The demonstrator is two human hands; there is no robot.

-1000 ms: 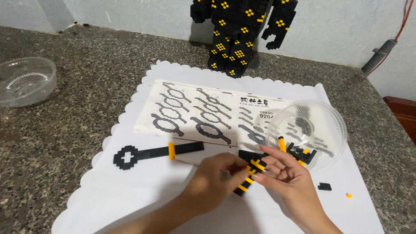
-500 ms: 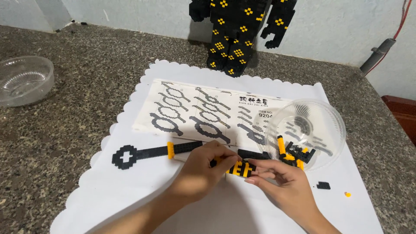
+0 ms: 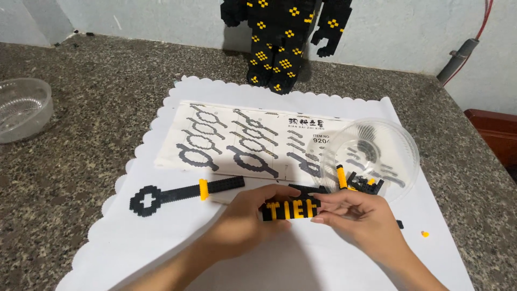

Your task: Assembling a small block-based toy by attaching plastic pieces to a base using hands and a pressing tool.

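Note:
Both hands hold a short black-and-yellow striped brick bar [image 3: 291, 209] level over the white scalloped mat [image 3: 161, 242]. My left hand [image 3: 245, 218] grips its left end and my right hand [image 3: 358, 221] pinches its right end. A flat black key-shaped brick piece [image 3: 183, 194] with a yellow band lies on the mat to the left. Behind the hands, a printed instruction sheet [image 3: 247, 140] shows black chain-like shapes. Right of it, a clear plastic bowl [image 3: 377, 153] holds a few black and yellow bricks.
A tall black-and-yellow brick figure [image 3: 280, 37] stands at the back by the wall. A second clear bowl [image 3: 21, 108] sits on the granite counter [image 3: 81, 124] at far left. One tiny yellow brick [image 3: 425, 234] and a black one [image 3: 399, 224] lie on the mat at right.
The striped bar was tilted between my hands a second ago; now it is turned level and held closer to the mat's middle. The view has shifted slightly.

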